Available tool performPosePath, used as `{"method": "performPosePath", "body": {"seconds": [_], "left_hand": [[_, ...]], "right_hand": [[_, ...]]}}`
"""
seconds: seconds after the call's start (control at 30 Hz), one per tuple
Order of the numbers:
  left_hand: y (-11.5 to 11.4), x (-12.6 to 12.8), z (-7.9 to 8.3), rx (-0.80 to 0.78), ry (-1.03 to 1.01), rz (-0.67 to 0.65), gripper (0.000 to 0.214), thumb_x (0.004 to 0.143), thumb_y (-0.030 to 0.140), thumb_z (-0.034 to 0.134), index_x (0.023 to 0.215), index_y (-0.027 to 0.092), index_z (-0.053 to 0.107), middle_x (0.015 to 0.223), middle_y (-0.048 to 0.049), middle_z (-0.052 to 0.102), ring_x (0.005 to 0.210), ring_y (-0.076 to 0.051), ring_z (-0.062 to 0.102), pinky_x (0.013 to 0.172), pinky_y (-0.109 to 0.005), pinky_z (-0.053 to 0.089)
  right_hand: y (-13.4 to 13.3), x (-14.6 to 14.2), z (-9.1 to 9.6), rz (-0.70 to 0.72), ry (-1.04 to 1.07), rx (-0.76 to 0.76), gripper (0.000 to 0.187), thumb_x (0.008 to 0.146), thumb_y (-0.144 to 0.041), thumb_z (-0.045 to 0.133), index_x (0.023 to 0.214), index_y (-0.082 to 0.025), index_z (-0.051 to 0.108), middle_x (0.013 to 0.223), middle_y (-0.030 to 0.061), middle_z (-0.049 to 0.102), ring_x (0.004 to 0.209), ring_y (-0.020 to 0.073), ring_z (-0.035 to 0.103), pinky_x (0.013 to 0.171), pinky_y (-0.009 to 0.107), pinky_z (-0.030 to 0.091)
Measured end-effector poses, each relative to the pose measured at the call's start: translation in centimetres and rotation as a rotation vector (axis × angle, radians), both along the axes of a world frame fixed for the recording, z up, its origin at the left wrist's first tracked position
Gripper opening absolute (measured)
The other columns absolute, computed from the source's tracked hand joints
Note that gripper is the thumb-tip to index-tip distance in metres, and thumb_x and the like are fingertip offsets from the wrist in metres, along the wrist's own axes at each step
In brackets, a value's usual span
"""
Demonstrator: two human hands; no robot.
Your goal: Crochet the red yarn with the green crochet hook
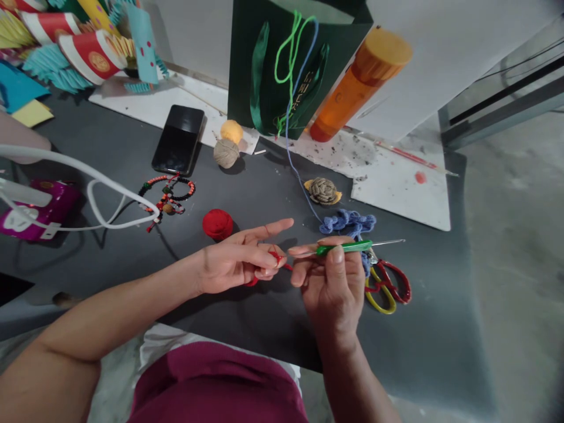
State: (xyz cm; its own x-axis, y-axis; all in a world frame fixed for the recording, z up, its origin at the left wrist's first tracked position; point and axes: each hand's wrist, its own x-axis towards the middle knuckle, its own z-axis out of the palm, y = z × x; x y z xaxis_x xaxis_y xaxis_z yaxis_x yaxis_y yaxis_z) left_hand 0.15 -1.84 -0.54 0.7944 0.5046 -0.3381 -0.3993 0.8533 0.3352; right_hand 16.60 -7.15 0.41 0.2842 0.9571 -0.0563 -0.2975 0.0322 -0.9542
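right hand [330, 285] pinches a green crochet hook [343, 248], left hand [235, 261] holds red yarn [277, 256]

Dark table mat [110, 153], person seated at near edge. Left hand [238, 261] holds yarn strand [277, 256] in its fingers, yarn ball [217, 224] just behind. Right hand [330, 282] holds crochet hook [343, 248], beside left hand. Scissors [383, 286] just right of it, crocheted piece [348, 223] behind hook. Beaded bracelet [167, 194] left of ball, phone [178, 140] behind bracelet. Gift bag [264, 70] and bottle [359, 88] at back, bottle right of bag, both behind white board [396, 194].
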Motion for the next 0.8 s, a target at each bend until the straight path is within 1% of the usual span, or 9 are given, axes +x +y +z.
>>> {"method": "performPosePath", "body": {"seconds": [0.1, 0.27, 0.37, 0.5, 0.63, 0.8], "left_hand": [[-0.01, -0.01, 0.01, 0.011, -0.012, -0.011, 0.063, 0.065, 0.004, 0.082, 0.123, 0.029, 0.076, 0.074, 0.0029, 0.066, 0.065, -0.008, 0.048, 0.06, -0.026, 0.029], [-0.01, -0.11, -0.19, 0.033, -0.015, -0.044, 0.066, 0.065, 0.006, 0.082, 0.125, 0.03, 0.074, 0.078, 0.001, 0.068, 0.066, -0.009, 0.047, 0.061, -0.027, 0.028], [0.01, -0.17, -0.28, 0.039, 0.0, -0.058, 0.068, 0.066, 0.007, 0.082, 0.13, 0.03, 0.072, 0.083, -0.0005, 0.07, 0.067, -0.009, 0.047, 0.062, -0.028, 0.028], [0.04, -0.18, -0.33, 0.044, -0.009, -0.066, 0.07, 0.067, 0.007, 0.081, 0.132, 0.029, 0.07, 0.084, -0.0011, 0.071, 0.069, -0.01, 0.051, 0.062, -0.028, 0.028], [0.01, -0.18, -0.37, 0.056, -0.023, -0.054, 0.069, 0.067, 0.006, 0.08, 0.132, 0.028, 0.07, 0.08, 0.0003, 0.07, 0.067, -0.01, 0.052, 0.061, -0.028, 0.029], [-0.02, -0.13, -0.27, 0.076, -0.03, -0.05, 0.07, 0.068, 0.003, 0.077, 0.134, 0.027, 0.069, 0.077, 0.0011, 0.07, 0.064, -0.009, 0.052, 0.058, -0.027, 0.029]], "right_hand": [[-0.03, -0.01, 0.0, -0.007, -0.02, -0.022, 0.022, 0.091, -0.051, 0.073, 0.089, -0.03, 0.066, 0.075, 0.0003, 0.079, 0.038, 0.0134, 0.055, 0.037, 0.026, 0.035], [-0.08, -0.12, 0.17, -0.005, -0.054, 0.015, 0.025, 0.093, -0.051, 0.071, 0.088, -0.028, 0.063, 0.065, -0.004, 0.075, 0.037, 0.0113, 0.056, 0.04, 0.024, 0.037], [-0.23, -0.09, 0.28, 0.004, -0.093, 0.018, 0.025, 0.093, -0.051, 0.07, 0.089, -0.028, 0.062, 0.067, -0.0026, 0.076, 0.037, 0.0127, 0.057, 0.039, 0.025, 0.037], [-0.37, 0.0, 0.38, -0.009, -0.117, 0.04, 0.021, 0.093, -0.05, 0.07, 0.088, -0.03, 0.064, 0.068, -0.0015, 0.076, 0.037, 0.0138, 0.057, 0.038, 0.027, 0.035], [-0.26, 0.05, 0.46, -0.006, -0.087, 0.035, 0.021, 0.093, -0.049, 0.071, 0.087, -0.03, 0.065, 0.065, -0.0026, 0.075, 0.037, 0.0134, 0.057, 0.038, 0.026, 0.036], [0.05, 0.09, 0.36, 0.008, -0.025, -0.01, 0.021, 0.091, -0.049, 0.072, 0.086, -0.029, 0.067, 0.064, -0.0017, 0.074, 0.037, 0.0132, 0.054, 0.036, 0.025, 0.034]]}}
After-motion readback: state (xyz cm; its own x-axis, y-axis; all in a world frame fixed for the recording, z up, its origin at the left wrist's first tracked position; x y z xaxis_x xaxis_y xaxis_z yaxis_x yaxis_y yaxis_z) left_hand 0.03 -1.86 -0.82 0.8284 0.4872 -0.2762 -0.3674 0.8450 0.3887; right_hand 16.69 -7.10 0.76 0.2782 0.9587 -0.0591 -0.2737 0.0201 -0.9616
